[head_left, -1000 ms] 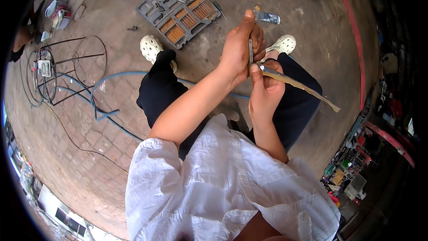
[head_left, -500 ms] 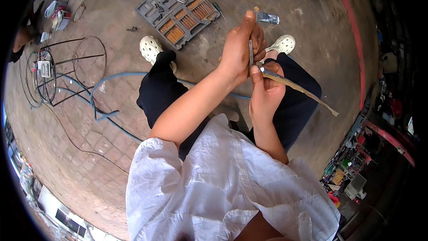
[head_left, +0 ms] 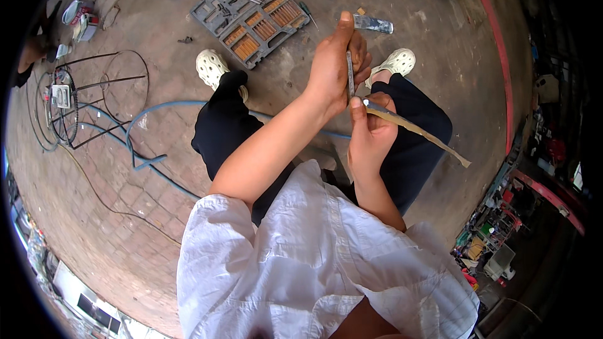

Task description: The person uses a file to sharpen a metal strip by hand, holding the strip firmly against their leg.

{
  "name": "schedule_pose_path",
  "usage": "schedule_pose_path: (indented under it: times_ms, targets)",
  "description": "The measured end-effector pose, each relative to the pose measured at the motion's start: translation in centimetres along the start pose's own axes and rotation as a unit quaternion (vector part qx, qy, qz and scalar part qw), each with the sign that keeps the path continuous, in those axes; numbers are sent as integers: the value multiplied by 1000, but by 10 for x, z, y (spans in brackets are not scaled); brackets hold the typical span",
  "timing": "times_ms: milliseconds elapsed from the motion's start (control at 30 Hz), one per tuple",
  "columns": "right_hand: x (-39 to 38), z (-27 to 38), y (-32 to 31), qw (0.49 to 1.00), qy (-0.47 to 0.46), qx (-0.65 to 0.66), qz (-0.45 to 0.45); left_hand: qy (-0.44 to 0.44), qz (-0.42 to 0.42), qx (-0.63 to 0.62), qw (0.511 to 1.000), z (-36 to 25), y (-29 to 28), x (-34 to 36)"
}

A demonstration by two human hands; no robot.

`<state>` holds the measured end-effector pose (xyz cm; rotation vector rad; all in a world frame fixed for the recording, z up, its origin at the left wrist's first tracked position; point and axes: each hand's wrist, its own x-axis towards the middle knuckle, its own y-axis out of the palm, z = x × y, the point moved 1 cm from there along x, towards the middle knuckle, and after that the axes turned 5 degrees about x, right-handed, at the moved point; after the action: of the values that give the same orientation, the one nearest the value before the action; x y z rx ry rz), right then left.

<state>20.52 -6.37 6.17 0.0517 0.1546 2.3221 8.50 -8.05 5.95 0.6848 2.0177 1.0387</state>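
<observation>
Above my knees, my left hand (head_left: 328,69) is closed around a narrow grey metal bar (head_left: 350,74), its thumb pointing away from me. Just below it, my right hand (head_left: 372,135) pinches a long thin strip (head_left: 424,129), tan on one face and dark grey on the other, resembling sandpaper. The strip's loose end trails to the right over my right knee. Its near end meets the lower end of the bar by my right thumb. Whether the strip wraps round the bar is hidden by my fingers.
An open grey tool case (head_left: 250,16) with several bits lies beyond my feet. A blue-white tube (head_left: 375,24) lies right of it. At left stand a black wire frame (head_left: 103,99) and a blue hose (head_left: 169,105). Workshop clutter (head_left: 496,226) lines the right.
Both hands have shifted slightly to the left, carrying the bar and the strip along. The strip's loose end has moved a little left as well.
</observation>
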Motion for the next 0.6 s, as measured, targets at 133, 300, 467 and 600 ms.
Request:
schedule_pose_path:
  times_ms: [133, 300, 467, 600]
  targets:
    - [12, 5, 12, 1000, 4, -10, -9, -9, -12, -18, 1000, -1, -3, 1]
    - [7, 1, 0, 999, -10, -49, -5, -26, -12, -22, 999, 8, 0, 0]
    - [-8, 4, -5, 999, 26, -48, -2, -33, -18, -21, 999, 1, -3, 0]
    - [-5, 4, -11, 997, 28, 64, -29, -17, 0, -33, 999, -7, 0, -1]
